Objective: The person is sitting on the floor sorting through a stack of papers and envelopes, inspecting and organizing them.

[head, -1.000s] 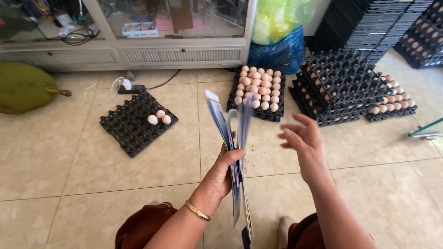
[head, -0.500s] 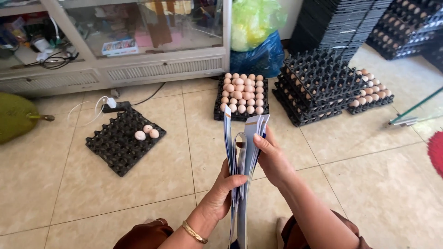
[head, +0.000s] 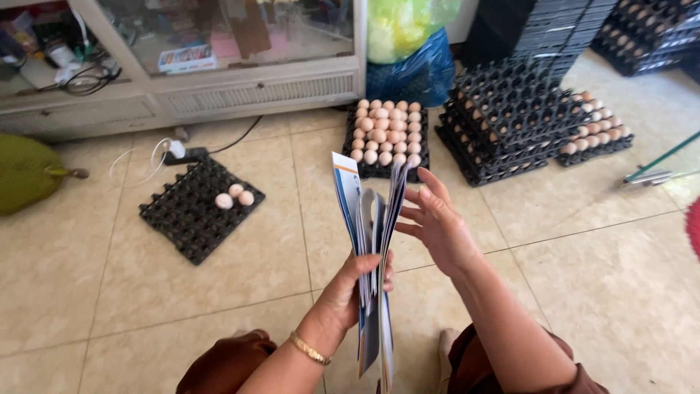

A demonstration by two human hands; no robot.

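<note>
My left hand [head: 351, 292], with a gold bracelet on the wrist, grips a bundle of blue-and-white flat sheets [head: 370, 241] held upright on edge. Beside the bundle's right side, my right hand [head: 436, 222] has its fingers spread, fingertips at the sheets' upper edge. Beyond the bundle a black tray full of eggs [head: 389, 133] sits on the tiled floor. To the left lies another black egg tray [head: 191, 213] with three eggs [head: 235, 195] in one corner.
Stacks of black egg trays [head: 510, 117], some holding eggs, stand at the right. A glass-fronted cabinet [head: 219, 66] runs along the back, with a blue bag [head: 417, 69] and a yellow-green bag beside it. A green fruit [head: 25, 171] lies at far left; a power strip and cable [head: 179, 152] are near the cabinet.
My right hand first came in from the open air onto the sheets, then drew slightly off to their right side with fingers spread. The camera view has shifted a little left.
</note>
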